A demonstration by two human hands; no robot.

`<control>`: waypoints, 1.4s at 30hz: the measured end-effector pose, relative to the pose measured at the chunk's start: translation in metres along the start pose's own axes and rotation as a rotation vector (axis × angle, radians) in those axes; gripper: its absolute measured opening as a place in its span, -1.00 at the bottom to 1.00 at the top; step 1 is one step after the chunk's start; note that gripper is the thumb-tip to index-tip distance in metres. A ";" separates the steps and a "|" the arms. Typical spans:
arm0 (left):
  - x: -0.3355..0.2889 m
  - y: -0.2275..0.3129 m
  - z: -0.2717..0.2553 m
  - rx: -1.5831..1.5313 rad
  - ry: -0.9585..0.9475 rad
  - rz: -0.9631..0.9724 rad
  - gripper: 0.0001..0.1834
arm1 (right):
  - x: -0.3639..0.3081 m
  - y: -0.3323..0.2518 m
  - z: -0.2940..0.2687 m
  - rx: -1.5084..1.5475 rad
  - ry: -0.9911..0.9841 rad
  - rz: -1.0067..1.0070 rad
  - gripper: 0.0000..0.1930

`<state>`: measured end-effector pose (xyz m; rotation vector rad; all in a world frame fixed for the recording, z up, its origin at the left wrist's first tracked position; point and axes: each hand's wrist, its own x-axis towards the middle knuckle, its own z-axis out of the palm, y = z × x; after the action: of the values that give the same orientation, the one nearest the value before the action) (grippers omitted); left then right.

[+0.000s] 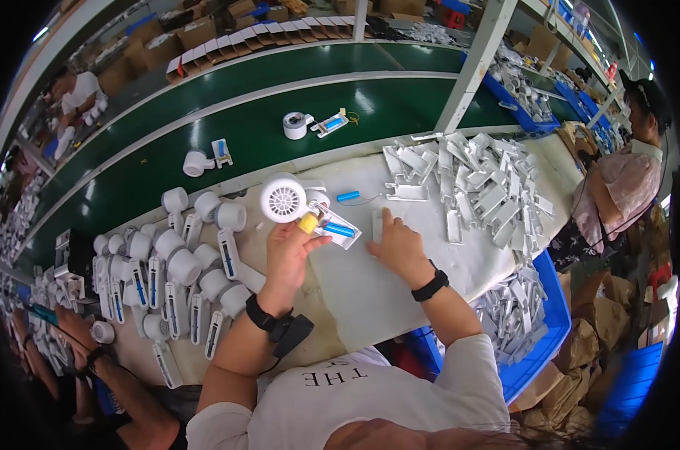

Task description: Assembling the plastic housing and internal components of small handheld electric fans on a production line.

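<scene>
My left hand (286, 259) is closed around a small white handheld fan (283, 198), its round slotted grille facing up. The fan's handle is uncovered and points right, with a blue battery (340, 229) lying in it. A yellow piece (308, 223) shows at my left fingertips. My right hand (401, 249) is low over the table, index finger and thumb on either side of a white plastic handle cover (377, 223); the other fingers are partly hidden. Just beyond, a loose blue battery (347, 196) with a thin wire lies on the table.
Many white fans (182, 266) crowd the table's left. White handle covers (482, 187) are heaped at right, with more in a blue bin (556, 315) below. Two fan units, one a motor housing (295, 126), sit on the green conveyor (242, 135). Co-workers are at left and right.
</scene>
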<state>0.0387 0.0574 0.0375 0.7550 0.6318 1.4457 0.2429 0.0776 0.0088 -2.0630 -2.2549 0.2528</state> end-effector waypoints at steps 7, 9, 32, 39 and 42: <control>-0.007 -0.005 -0.017 -0.009 0.072 0.023 -0.66 | -0.013 -0.009 -0.048 0.664 0.406 -0.414 -0.46; -0.008 -0.012 -0.019 -0.009 0.107 0.023 -0.65 | -0.029 -0.040 -0.065 0.550 0.382 -0.534 -0.46; -0.017 0.029 0.000 -0.041 0.075 0.392 -0.70 | -0.021 -0.066 -0.039 1.416 -0.235 -0.354 -0.62; -0.053 0.068 0.023 -0.156 0.005 0.445 -0.69 | -0.039 -0.090 -0.065 0.935 0.406 -0.840 -0.52; -0.045 0.080 -0.007 0.238 0.135 0.370 -0.75 | -0.016 -0.104 -0.035 1.023 0.301 -0.899 -0.59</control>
<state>-0.0187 0.0116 0.0923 1.0046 0.8074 1.7910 0.1481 0.0560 0.0618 -0.4993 -1.9448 0.7327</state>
